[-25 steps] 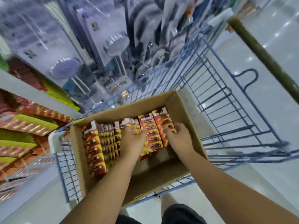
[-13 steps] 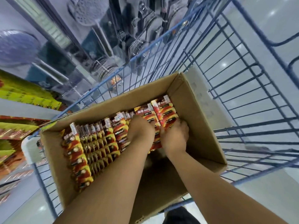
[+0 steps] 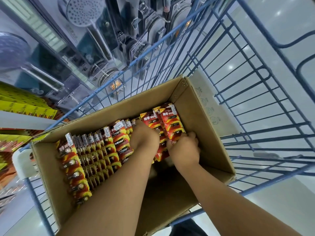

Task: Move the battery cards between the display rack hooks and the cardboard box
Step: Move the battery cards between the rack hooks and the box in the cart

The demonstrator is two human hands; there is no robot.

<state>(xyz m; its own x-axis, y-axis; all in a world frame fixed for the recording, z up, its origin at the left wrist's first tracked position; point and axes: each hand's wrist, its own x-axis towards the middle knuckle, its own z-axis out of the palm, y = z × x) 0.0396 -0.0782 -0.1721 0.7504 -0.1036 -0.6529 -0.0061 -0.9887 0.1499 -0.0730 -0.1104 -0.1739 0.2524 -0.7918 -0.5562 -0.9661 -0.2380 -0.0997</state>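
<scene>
Item: cardboard box [image 3: 202, 116], open-topped, standing in a blue wire cart [image 3: 255, 106]. Contents: battery cards [image 3: 105, 150] packed on edge in rows across the far half of the box.

Change noted: a second ago we had both hands laid on top of the right-hand rows; since then they have dug lower and closer together, and our view has tipped down over the box. We read this as a bundle being gathered for lifting out, so the transfer toward the rack hooks looks to be at its start.

Left hand [image 3: 144, 138]: knuckles up, fingers pushed down among the cards at mid-row. Its fingertips are hidden, so we cannot tell whether it grips or only parts the rows.

Right hand [image 3: 185, 149]: fingers curled round the lower edge of the red card bundle [image 3: 170, 123] nearest the right wall.

Orientation: each card's long axis runs from the near side of the box to the far side, tag end farthest from us and tilted up. White price stickers show on those far ends. The bundle in hand sits higher than its neighbours.

Surroundings: packaged shower heads [image 3: 83, 11] hang beyond the cart; yellow and red card stock [image 3: 25, 106] fills the shelf at left.
</scene>
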